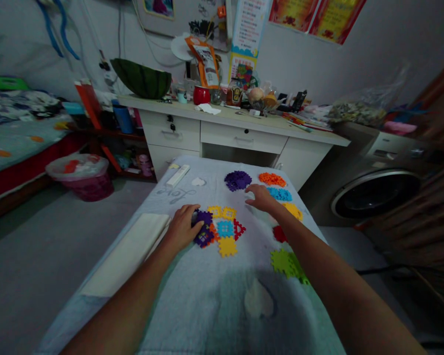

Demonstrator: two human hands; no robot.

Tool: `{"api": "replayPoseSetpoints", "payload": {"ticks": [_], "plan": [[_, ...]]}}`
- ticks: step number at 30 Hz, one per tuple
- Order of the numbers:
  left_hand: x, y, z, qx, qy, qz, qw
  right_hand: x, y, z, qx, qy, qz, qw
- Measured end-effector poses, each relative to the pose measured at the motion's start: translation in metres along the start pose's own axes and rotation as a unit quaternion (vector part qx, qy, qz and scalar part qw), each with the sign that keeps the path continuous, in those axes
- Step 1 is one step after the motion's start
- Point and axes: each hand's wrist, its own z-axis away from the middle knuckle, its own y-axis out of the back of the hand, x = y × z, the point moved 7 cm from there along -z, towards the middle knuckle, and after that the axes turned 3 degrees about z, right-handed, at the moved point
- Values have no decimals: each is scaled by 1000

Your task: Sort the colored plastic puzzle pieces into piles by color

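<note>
A joined group of plastic interlocking tiles lies on the cloth-covered table: a blue window tile in the middle, yellow tiles above and below it, and a red triangular tile at its right. Dark purple tiles make up its left side, with some orange showing under them. My left hand grips the edge of these purple tiles between thumb and fingers. Just below the purple pile, my right hand has index finger and thumb apart, with nothing seen between them.
Along the right lie orange pieces, blue pieces, yellow pieces, red pieces and green tiles, partly behind my right arm. A folded white cloth and a white strip lie left. A cluttered desk stands beyond.
</note>
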Motion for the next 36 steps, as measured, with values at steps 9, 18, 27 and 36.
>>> {"api": "replayPoseSetpoints", "payload": {"ticks": [9,18,27,36], "plan": [[-1,1,-1,5,7,7,1000,-91,-35,15,-76,107,0,991],[5,-1,0,-20,-19,3,1000,-64,-13,21,-72,32,-109,991],[6,-4,-1,-41,-23,3,999,-20,-10,27,-69,-71,-134,986],[7,-5,-2,-43,-30,-1,999,-21,-25,27,-41,-69,9,997]]}}
